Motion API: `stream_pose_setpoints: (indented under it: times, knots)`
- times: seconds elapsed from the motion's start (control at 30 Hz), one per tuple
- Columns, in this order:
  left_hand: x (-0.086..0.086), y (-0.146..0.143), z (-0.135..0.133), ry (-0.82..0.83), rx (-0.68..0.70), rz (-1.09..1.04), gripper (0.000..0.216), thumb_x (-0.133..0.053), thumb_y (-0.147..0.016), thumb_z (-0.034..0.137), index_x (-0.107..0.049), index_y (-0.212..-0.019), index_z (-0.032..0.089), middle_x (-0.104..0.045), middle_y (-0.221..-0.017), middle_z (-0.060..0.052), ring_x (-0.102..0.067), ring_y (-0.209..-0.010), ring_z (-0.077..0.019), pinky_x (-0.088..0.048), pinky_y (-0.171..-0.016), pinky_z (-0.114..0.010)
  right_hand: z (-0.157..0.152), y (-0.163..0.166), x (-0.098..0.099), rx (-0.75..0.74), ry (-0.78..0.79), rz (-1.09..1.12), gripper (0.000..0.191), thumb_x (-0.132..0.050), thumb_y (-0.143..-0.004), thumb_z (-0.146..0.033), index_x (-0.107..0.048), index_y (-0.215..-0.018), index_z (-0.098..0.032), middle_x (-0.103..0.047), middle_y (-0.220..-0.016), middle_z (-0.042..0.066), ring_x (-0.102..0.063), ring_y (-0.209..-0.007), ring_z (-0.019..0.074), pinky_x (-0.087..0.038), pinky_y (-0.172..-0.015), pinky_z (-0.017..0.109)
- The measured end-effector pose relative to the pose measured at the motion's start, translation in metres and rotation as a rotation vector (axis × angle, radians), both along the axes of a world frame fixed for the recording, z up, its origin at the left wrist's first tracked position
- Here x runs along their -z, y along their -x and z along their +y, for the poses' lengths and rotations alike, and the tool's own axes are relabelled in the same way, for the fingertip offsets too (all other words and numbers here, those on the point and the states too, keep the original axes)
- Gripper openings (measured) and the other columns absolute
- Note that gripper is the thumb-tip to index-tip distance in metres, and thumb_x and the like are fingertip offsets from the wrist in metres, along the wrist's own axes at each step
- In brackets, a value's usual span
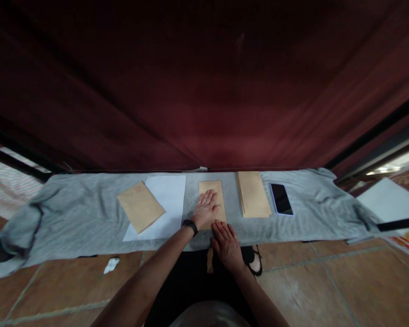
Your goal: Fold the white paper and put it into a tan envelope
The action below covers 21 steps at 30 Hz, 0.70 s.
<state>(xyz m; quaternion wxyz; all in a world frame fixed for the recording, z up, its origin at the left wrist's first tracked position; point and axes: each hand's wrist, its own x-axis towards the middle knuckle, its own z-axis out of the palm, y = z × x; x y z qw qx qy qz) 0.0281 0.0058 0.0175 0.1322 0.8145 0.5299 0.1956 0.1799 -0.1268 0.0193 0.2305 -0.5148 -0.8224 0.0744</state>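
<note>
A brown paper envelope (221,195) lies lengthwise on the grey cloth in front of me. My left hand (206,210), with a dark band on its wrist, rests flat on its middle, fingers spread. At its near right corner my right hand (226,243) lies palm down, fingers stretched out and holding nothing. Below the cloth's near edge a narrow tan strip (210,261) shows; whether it joins the envelope I cannot tell. To the right is a stack of brown envelopes (254,195). On the left, another brown envelope (141,206) lies askew on white paper (172,195).
The grey cloth (85,204) covers a long narrow surface against a dark red panel (204,113). A phone (281,199) lies right of the stack. Below is a tiled floor (303,290) with a crumpled white scrap (111,265). A pale board (391,204) stands at far right.
</note>
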Motion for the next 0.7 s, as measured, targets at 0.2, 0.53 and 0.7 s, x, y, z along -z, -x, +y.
stream_pose_setpoints:
  times: [0.2, 0.53, 0.7]
  knots:
    - [0.001, 0.000, 0.037, -0.027, -0.014, 0.164, 0.059, -0.036, -0.100, 0.045, -0.035, -0.152, 0.016, -0.030, -0.161, -0.011, -0.020, -0.151, -0.0246, -0.010, -0.124, -0.047, 0.000, 0.001, 0.001, 0.010, -0.023, -0.007, 0.052, -0.044, -0.101, -0.030, -0.037, -0.152, -0.024, -0.048, -0.152, 0.005, -0.044, -0.140, 0.0239, -0.030, -0.117, 0.044]
    - [0.004, -0.002, 0.068, -0.014, -0.001, 0.260, 0.053, -0.030, -0.101, 0.042, -0.035, -0.153, 0.028, -0.033, -0.161, -0.001, -0.020, -0.151, -0.0251, -0.011, -0.123, -0.050, 0.000, 0.002, 0.003, 0.020, -0.059, 0.005, 0.053, -0.046, -0.101, -0.030, -0.036, -0.153, -0.024, -0.046, -0.152, 0.004, -0.044, -0.140, 0.0240, -0.031, -0.116, 0.044]
    - [0.009, 0.002, 0.036, -0.069, 0.121, 0.221, 0.048, -0.031, -0.102, 0.041, -0.038, -0.150, 0.037, -0.033, -0.160, 0.007, -0.019, -0.151, -0.0232, -0.006, -0.123, -0.051, -0.001, 0.003, 0.004, 0.019, -0.071, 0.016, 0.052, -0.046, -0.100, -0.029, -0.039, -0.151, -0.023, -0.051, -0.149, 0.005, -0.044, -0.140, 0.0238, -0.031, -0.117, 0.044]
